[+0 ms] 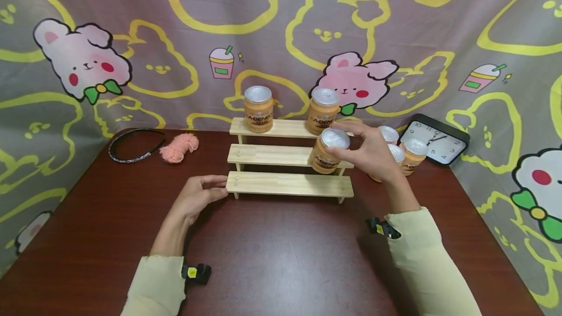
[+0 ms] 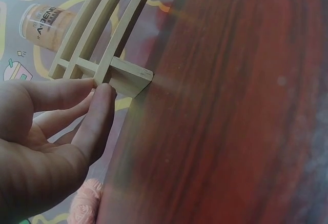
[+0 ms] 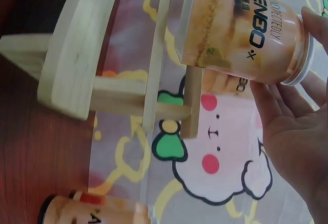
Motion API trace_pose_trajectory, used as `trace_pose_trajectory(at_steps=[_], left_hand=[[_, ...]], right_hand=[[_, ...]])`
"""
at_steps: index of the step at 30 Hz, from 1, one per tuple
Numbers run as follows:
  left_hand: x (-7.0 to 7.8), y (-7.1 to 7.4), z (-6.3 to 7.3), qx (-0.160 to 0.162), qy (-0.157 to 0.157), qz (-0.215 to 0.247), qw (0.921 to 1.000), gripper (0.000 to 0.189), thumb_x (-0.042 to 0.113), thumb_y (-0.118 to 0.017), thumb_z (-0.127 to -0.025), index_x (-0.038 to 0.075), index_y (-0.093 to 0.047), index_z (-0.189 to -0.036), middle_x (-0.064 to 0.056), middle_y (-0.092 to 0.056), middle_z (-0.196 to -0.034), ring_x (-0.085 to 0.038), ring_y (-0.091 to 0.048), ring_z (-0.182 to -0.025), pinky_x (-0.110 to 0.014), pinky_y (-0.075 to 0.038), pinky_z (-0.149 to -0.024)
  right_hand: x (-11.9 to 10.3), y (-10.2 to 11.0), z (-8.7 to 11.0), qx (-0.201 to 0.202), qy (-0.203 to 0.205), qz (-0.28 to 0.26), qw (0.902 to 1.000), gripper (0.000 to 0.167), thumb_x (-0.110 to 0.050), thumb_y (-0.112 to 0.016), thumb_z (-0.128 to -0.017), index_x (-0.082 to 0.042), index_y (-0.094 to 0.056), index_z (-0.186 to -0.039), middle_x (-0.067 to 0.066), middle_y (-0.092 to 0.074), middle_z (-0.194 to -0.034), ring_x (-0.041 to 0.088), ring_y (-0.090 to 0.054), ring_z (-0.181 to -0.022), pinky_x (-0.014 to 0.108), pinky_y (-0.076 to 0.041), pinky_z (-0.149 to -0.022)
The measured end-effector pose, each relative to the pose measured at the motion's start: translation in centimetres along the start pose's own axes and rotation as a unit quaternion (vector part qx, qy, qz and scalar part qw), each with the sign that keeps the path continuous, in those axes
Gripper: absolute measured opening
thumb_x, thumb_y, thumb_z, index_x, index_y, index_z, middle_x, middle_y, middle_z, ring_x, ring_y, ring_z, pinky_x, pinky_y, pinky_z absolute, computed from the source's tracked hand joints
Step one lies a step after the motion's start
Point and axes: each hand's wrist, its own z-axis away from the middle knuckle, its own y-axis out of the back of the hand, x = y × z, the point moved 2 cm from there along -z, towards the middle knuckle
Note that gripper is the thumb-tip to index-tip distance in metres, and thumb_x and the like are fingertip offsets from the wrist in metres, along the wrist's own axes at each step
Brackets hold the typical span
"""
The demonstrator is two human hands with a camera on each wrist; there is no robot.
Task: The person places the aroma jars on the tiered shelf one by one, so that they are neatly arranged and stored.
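Note:
A three-step wooden display rack stands on the table. My left hand pinches the left end of its lowest step between thumb and fingers. My right hand grips an orange plastic jar near its silver lid, over the right end of the middle step. The jar leans slightly, and the right wrist view shows its base close to the rack; whether they touch I cannot tell. On the top step one jar stands toward the left and another jar toward the right.
Several more jars are grouped on the table right of the rack, partly behind my right hand. A square clock leans at the back right. Pink yarn and a dark headband lie left. A patterned curtain hangs behind.

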Motion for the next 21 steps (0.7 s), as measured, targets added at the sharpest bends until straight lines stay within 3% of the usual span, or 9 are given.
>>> trace_pose_trajectory(at_steps=[6, 12, 16, 21], left_hand=[[0.0, -0.1, 0.0, 0.001, -0.001, -0.004, 1.0000, 0.044, -0.005, -0.064, -0.092, -0.016, -0.055, -0.133, -0.029, -0.062, -0.125, -0.009, -0.064, -0.094, -0.021, -0.052, -0.080], [0.0, 0.1, 0.0, -0.002, 0.003, -0.004, 1.0000, 0.044, -0.005, -0.063, -0.093, -0.016, -0.054, -0.134, -0.029, -0.061, -0.127, -0.009, -0.063, -0.095, -0.020, -0.052, -0.081], [-0.1, 0.1, -0.1, -0.002, 0.002, -0.005, 1.0000, 0.044, -0.004, -0.063, -0.093, -0.015, -0.055, -0.135, -0.028, -0.062, -0.127, -0.008, -0.063, -0.095, -0.020, -0.052, -0.081], [-0.2, 0.1, -0.1, -0.003, 0.003, -0.005, 1.0000, 0.045, -0.004, -0.064, -0.093, -0.015, -0.054, -0.135, -0.028, -0.061, -0.127, -0.008, -0.063, -0.095, -0.020, -0.052, -0.081]], right_hand=[[-0.6, -1.0, -0.8, 0.004, 0.014, 0.020, 0.9997, 0.044, -0.008, -0.085, -0.081, -0.003, -0.072, -0.123, 0.009, -0.066, -0.127, 0.019, -0.061, -0.105, 0.024, -0.055, -0.078], [-1.3, -2.0, -1.9, 0.001, 0.045, 0.047, 0.9979, 0.046, -0.013, -0.088, -0.079, -0.004, -0.073, -0.121, 0.008, -0.069, -0.123, 0.020, -0.060, -0.112, 0.029, -0.051, -0.084], [-1.7, -2.9, -2.5, -0.007, 0.040, 0.037, 0.9985, 0.047, -0.014, -0.088, -0.079, -0.003, -0.072, -0.122, 0.009, -0.068, -0.124, 0.020, -0.060, -0.115, 0.034, -0.051, -0.090], [-2.0, -4.0, -3.0, -0.024, 0.015, -0.011, 0.9995, 0.050, -0.012, -0.087, -0.081, 0.002, -0.069, -0.126, 0.012, -0.065, -0.128, 0.024, -0.063, -0.108, 0.036, -0.056, -0.087]])
